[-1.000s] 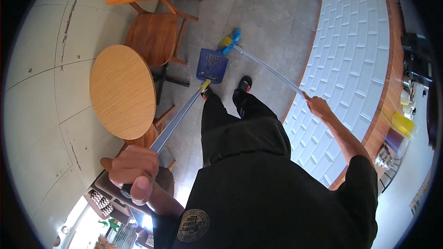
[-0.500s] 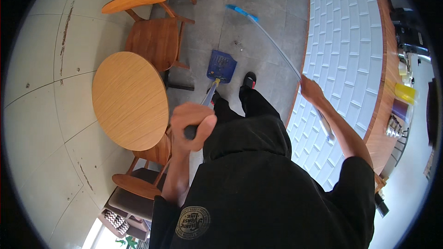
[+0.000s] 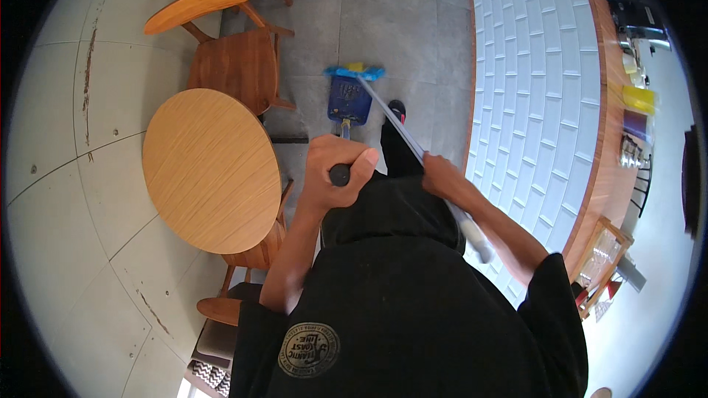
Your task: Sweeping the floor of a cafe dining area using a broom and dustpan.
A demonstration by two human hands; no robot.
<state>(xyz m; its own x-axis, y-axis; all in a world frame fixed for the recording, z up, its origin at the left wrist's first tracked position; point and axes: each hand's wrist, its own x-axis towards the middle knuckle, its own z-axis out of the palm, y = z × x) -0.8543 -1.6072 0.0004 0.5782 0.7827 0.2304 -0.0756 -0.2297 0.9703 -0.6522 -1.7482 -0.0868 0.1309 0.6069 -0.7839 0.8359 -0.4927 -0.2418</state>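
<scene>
My left hand [image 3: 338, 169] is closed round the dark top end of the handle of a long-handled dustpan. The blue pan [image 3: 349, 102] rests on the floor ahead of me, its open edge facing away, with light bits of debris in it. My right hand [image 3: 444, 175] grips the pale shaft of a broom [image 3: 394, 119], whose upper end slants back past my right side. The broom's blue and yellow head [image 3: 355, 71] lies across the far edge of the pan, touching or just in front of it; which, I cannot tell.
A round wooden table [image 3: 210, 171] stands at my left, with wooden chairs [image 3: 232, 66] beyond and behind it. To my right runs a counter faced in white tiles [image 3: 527, 88] with a wooden top [image 3: 601, 110] carrying several items. The floor [image 3: 420, 22] is grey tile.
The broom head has swung back and left from the open floor to the pan's front edge. My right hand has come in toward my body; my left hand has moved slightly up and right.
</scene>
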